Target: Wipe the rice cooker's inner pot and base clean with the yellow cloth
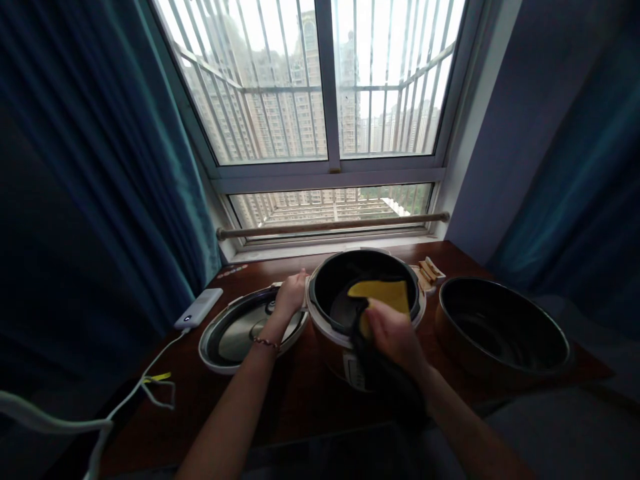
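An electric rice cooker (333, 333) stands on the wooden table with its lid (235, 340) swung open to the left, the shiny inner side facing up. My left hand (293, 293) is closed at the cooker's left edge, beside the lid; its fingertips are partly hidden. In my right hand (395, 333) is a cloth (383, 292), yellow on one side and dark on the other. Its yellow part reaches over the cooker's dark opening, and a dark part hangs down in front. Right of the cooker sits the dark inner pot (505, 327), separate from it.
A white device (199, 308) with a white cable (155, 360) lies at the table's left side. Behind the cooker, to the right, is a small holder with brown pieces (429, 272). A barred window with a rail (335, 227) rises behind, between blue curtains (150, 167).
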Demonstrator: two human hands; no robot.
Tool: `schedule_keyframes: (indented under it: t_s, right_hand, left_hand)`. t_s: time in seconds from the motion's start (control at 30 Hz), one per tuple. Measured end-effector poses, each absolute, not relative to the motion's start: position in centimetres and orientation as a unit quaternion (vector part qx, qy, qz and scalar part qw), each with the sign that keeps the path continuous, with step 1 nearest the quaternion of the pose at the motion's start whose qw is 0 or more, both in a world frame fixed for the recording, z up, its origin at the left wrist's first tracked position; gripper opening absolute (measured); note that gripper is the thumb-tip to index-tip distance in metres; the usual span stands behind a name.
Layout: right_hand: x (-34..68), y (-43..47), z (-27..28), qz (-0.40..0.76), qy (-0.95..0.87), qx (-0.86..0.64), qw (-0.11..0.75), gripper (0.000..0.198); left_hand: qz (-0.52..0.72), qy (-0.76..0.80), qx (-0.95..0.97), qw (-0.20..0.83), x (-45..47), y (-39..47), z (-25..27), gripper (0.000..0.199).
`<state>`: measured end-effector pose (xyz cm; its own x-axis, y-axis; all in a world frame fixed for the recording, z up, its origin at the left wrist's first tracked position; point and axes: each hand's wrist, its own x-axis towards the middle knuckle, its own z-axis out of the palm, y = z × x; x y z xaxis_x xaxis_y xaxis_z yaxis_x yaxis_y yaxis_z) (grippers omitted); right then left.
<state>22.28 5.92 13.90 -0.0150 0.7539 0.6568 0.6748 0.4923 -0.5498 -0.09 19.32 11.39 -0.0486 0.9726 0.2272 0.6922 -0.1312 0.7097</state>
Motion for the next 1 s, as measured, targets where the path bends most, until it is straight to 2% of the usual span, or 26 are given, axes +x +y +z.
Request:
schedule_keyframes:
  t_s: [0.07, 0.13, 0.3, 0.57, 0.73, 1.0]
  right_hand:
    - [20.3, 5.3, 13.2, -0.031, -0.771, -0.507, 0.385, 0.028]
    - [19.1, 5.1, 12.7, -0.109, -0.783, -0.525, 0.314, 0.028]
    - [18.9, 5.3, 12.2, -0.159, -0.773, -0.525, 0.319, 0.026]
    - [19.6, 5.4, 11.9, -0.163, -0.782, -0.508, 0.322, 0.027]
    - [23.1, 5.8, 12.1, -0.156, -0.812, -0.466, 0.316, 0.031]
    - [29.5, 8.1, 13.2, -0.088, -0.888, -0.376, 0.251, 0.034]
  left_hand:
    - [0.359, 0.624, 0.665, 0.198, -0.1, 19.3, 11.5, 0.053]
    - [0.359, 0.620, 0.668, 0.201, -0.1, 19.3, 11.5, 0.053]
    - [0.361, 0.617, 0.669, 0.204, -0.2, 19.4, 11.4, 0.052]
    - [0.371, 0.618, 0.661, 0.207, -0.1, 19.2, 11.6, 0.052]
    - [0.378, 0.626, 0.649, 0.209, -0.1, 19.3, 11.4, 0.052]
    - [0.384, 0.622, 0.647, 0.219, -0.3, 19.6, 11.2, 0.055]
